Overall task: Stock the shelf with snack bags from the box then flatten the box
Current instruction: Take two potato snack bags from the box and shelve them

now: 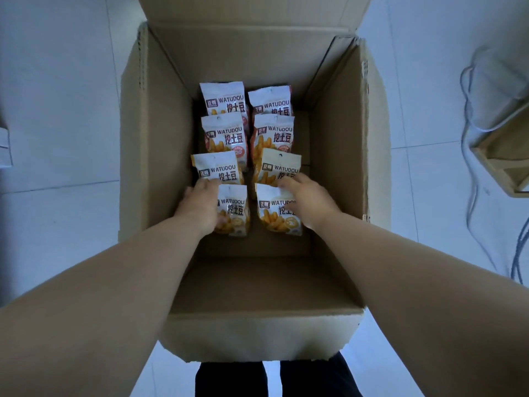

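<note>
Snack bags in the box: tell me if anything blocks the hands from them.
Nothing visible does. The box flaps are open, and the left hand and right hand already rest on the nearest snack bags.

Pale tiled floor (pixel 57 110), grout lines visible. Open cardboard box (pixel 337 173) stands on it at centre, flaps up. At 3 o'clock, a corner of a light wooden frame (pixel 498 164) rests on the tiles, with white cables (pixel 472 196) trailing beside it toward 4 o'clock.
</note>
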